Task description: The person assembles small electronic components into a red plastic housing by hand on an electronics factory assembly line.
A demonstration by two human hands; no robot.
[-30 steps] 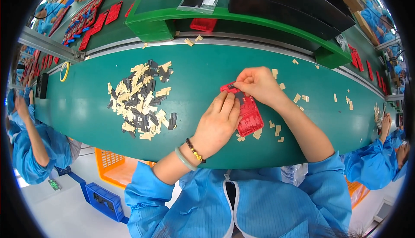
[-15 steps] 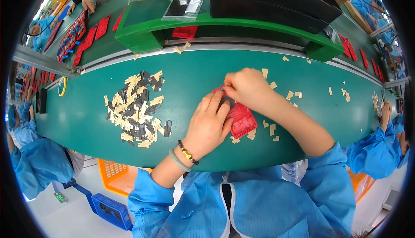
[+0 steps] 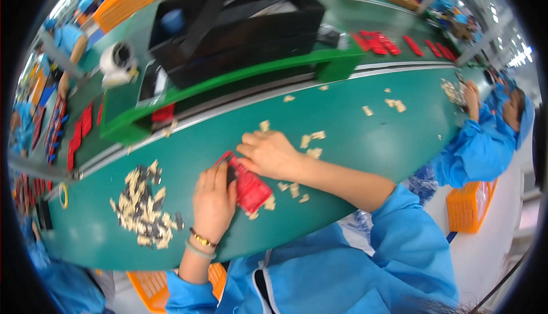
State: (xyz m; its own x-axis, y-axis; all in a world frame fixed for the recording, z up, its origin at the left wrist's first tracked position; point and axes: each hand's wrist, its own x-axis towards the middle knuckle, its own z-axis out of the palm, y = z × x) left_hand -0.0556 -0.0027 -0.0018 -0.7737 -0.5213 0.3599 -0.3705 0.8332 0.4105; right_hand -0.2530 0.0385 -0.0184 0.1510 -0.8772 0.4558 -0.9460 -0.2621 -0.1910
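Observation:
A red moulded plastic housing [image 3: 253, 191] lies tilted on the green table between my hands. Along its left edge rest the pressed-together fingers of my left hand [image 3: 213, 203], steadying it. My right hand [image 3: 270, 153] is curled over the upper right part of the housing, with its thumb against it. Anything small under those fingertips is hidden. To the left is a loose heap of small cream and black flat pieces [image 3: 142, 208]. Several cream pieces [image 3: 313, 137] are scattered to the right of the housing and partly beside its lower end.
A green raised shelf [image 3: 228, 77] bearing a black bin [image 3: 228, 40] spans the table's far side. A white roll [image 3: 118, 60] stands left of it. Red parts [image 3: 377, 42] lie on the line behind. At right a co-worker's hand [image 3: 471, 98] is near another heap.
The whole view has turned to the right and blurred, so the table and my hands appear slanted and farther left. Both hands stay on the red housing; the right hand's fingers look slightly shifted.

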